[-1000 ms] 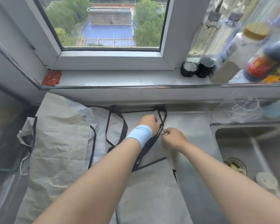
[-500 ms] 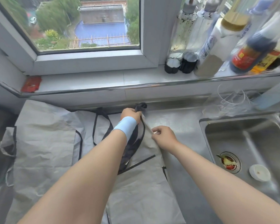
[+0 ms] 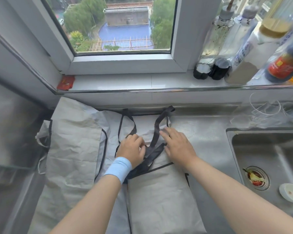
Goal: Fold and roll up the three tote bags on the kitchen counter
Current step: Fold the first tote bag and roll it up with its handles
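Through the head camera, my left hand [image 3: 131, 149] curls its fingers round the dark straps [image 3: 156, 132] of the folded bag [image 3: 161, 196]. It lies on the surface [image 3: 201, 132] beside the sink [image 3: 267, 149]. My right hand [image 3: 178, 146] lies flat and open, pressing its top. I judge I am tucking the straps in. Rolling should come next and calls for a tight start. I count three grey bags: this one, a wide bag [image 3: 71, 141] and a middle bag [image 3: 112, 129].

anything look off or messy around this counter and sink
Yes. Red and yellow food scraps sit in the steel sink's drain strainer, and a small white round lid lies loose in the basin beside it. The grey tote bags are creased, nothing worse.
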`<action>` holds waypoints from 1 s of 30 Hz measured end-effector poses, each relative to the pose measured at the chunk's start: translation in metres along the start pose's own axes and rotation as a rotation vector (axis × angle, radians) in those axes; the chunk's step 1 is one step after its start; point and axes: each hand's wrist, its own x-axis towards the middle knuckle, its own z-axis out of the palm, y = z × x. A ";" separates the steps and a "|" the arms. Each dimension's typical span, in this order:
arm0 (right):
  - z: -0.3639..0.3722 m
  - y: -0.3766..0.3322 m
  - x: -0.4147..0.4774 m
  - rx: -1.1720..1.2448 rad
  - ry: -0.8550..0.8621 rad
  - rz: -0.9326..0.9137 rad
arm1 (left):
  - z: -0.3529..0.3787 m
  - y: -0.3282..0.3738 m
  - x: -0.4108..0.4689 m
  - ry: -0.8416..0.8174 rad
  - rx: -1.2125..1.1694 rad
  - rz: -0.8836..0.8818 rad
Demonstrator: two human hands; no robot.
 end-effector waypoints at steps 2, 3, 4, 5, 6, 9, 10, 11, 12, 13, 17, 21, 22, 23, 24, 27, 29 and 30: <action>0.006 -0.002 -0.010 -0.067 -0.223 0.085 | 0.001 -0.008 -0.019 0.122 0.042 0.053; 0.009 -0.002 -0.014 -0.107 -0.301 0.141 | 0.001 -0.011 -0.026 0.177 0.044 0.015; 0.010 -0.003 -0.017 -0.148 -0.341 0.185 | 0.002 -0.013 -0.031 0.200 0.034 -0.059; 0.009 -0.007 -0.019 -0.184 -0.346 0.212 | 0.001 -0.017 -0.036 0.171 0.006 -0.159; 0.007 -0.009 -0.020 -0.216 -0.326 0.224 | 0.001 -0.021 -0.038 0.097 -0.023 -0.252; -0.001 -0.019 -0.013 -0.317 -0.141 0.197 | 0.001 -0.032 -0.036 -0.200 -0.024 -0.343; -0.004 -0.023 -0.008 -0.308 -0.086 0.153 | 0.002 -0.035 -0.035 -0.250 -0.019 -0.350; -0.006 -0.027 -0.002 -0.281 -0.078 0.094 | -0.001 -0.035 -0.032 -0.266 -0.046 -0.382; -0.010 -0.033 0.005 -0.255 -0.100 0.031 | -0.003 -0.036 -0.028 -0.273 -0.088 -0.418; -0.011 -0.038 0.012 -0.254 -0.137 -0.024 | -0.006 -0.037 -0.024 -0.268 -0.113 -0.436; -0.014 -0.056 0.041 -0.258 -0.309 0.014 | -0.026 -0.042 0.001 -0.295 -0.117 -0.389; -0.025 -0.057 0.062 0.000 -0.293 0.188 | -0.055 -0.046 0.033 -0.229 -0.350 -0.439; -0.030 -0.055 0.067 0.115 -0.227 0.283 | -0.061 -0.049 0.042 -0.184 -0.452 -0.468; -0.036 -0.053 0.074 0.240 -0.147 0.396 | -0.068 -0.051 0.051 -0.121 -0.558 -0.493; -0.045 -0.050 0.082 0.373 -0.050 0.499 | -0.073 -0.054 0.061 -0.054 -0.664 -0.517; -0.075 -0.045 0.107 0.817 0.222 0.764 | -0.094 -0.057 0.086 0.126 -1.104 -0.646; -0.095 -0.043 0.117 1.031 0.324 0.811 | -0.105 -0.056 0.097 0.191 -1.499 -0.647; -0.102 -0.043 0.119 1.062 0.313 0.790 | -0.107 -0.057 0.101 0.198 -1.575 -0.623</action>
